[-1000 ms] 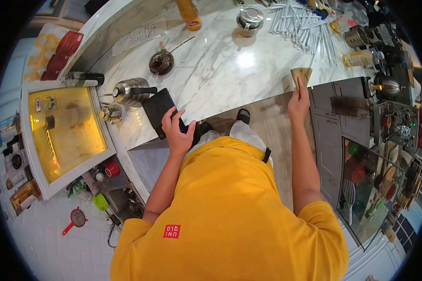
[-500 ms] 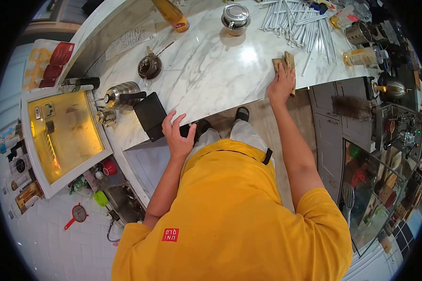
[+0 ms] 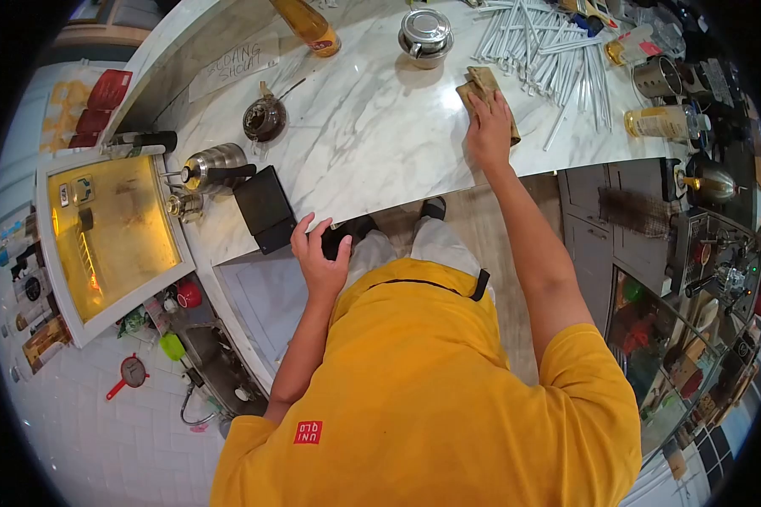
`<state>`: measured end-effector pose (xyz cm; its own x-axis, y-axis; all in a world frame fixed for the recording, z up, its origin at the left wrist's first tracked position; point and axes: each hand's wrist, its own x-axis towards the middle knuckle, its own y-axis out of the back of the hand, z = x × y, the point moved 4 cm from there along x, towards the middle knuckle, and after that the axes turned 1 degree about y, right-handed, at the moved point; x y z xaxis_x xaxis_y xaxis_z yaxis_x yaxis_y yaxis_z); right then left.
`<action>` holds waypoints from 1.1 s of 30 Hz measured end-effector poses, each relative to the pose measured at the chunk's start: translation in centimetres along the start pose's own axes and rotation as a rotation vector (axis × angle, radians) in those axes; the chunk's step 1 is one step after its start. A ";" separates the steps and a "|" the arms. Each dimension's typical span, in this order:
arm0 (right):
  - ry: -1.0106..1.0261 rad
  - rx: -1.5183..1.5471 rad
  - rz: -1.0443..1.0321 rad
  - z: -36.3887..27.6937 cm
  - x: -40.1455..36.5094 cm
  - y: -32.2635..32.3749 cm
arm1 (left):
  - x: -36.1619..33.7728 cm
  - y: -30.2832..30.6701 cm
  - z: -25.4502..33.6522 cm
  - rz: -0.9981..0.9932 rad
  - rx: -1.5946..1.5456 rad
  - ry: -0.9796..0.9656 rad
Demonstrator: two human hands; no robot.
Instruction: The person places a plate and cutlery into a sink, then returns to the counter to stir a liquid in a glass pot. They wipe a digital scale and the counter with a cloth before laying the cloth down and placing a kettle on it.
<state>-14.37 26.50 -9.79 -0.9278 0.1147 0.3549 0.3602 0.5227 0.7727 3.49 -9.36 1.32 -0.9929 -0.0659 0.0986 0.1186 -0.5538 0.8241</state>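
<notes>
My right hand [image 3: 489,135] presses on a folded brown cloth [image 3: 484,82] lying on the white marble counter [image 3: 355,135]. The fingers lie over the cloth, which sticks out beyond the fingertips and along one side. At the counter's front edge my left hand [image 3: 320,258] is raised with nothing in it, its fingers bent and spread apart. Closest to it is a black flat case or stand [image 3: 265,207] on the counter's corner. A pile of white wrapped straws [image 3: 545,55] lies just beyond the cloth, to the right.
A metal drip coffee filter [image 3: 425,34] stands at the back. On the left are a glass teapot [image 3: 265,118], a steel kettle [image 3: 216,167] and a handwritten paper sign [image 3: 237,69]. An amber bottle [image 3: 313,29] stands behind. To the right is a clear bottle [image 3: 659,123].
My right hand has slid the cloth left and farther from the counter's front edge. My left hand stays near the edge, its fingers still spread.
</notes>
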 end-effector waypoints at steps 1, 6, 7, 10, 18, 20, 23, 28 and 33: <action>0.031 0.013 -0.029 0.0 0.2 0.1 | 0.0 0.0 0.0 -0.005 0.021 0.013; 0.228 0.115 -0.189 0.7 1.3 0.8 | -0.3 -0.5 0.1 0.036 -0.030 0.025; 0.260 0.137 -0.216 0.7 1.6 1.0 | -0.2 -0.5 0.2 0.035 -0.029 0.028; 0.334 0.190 -0.301 0.8 2.6 1.3 | -0.1 -0.8 0.5 0.034 -0.017 0.030; 0.498 0.204 -0.427 0.7 4.4 0.4 | 0.0 -1.1 0.8 0.049 -0.036 0.050; 0.540 0.212 -0.456 0.4 5.1 0.4 | -0.1 -1.3 0.8 0.047 -0.031 0.062; 0.571 0.235 -0.482 0.2 5.7 -0.5 | -0.3 -1.2 0.9 0.054 -0.021 0.084; 0.622 0.252 -0.488 -0.9 6.4 -1.9 | -0.1 -1.1 0.8 0.103 -0.018 0.122; 0.644 0.271 -0.470 -3.0 6.4 -2.8 | 0.3 -1.0 1.2 0.128 -0.018 0.121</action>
<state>-21.06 23.26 -8.15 -0.7095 -0.6268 0.3222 -0.1616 0.5897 0.7913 3.03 -7.86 1.23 -0.9627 -0.2357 0.1331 0.2449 -0.5492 0.7990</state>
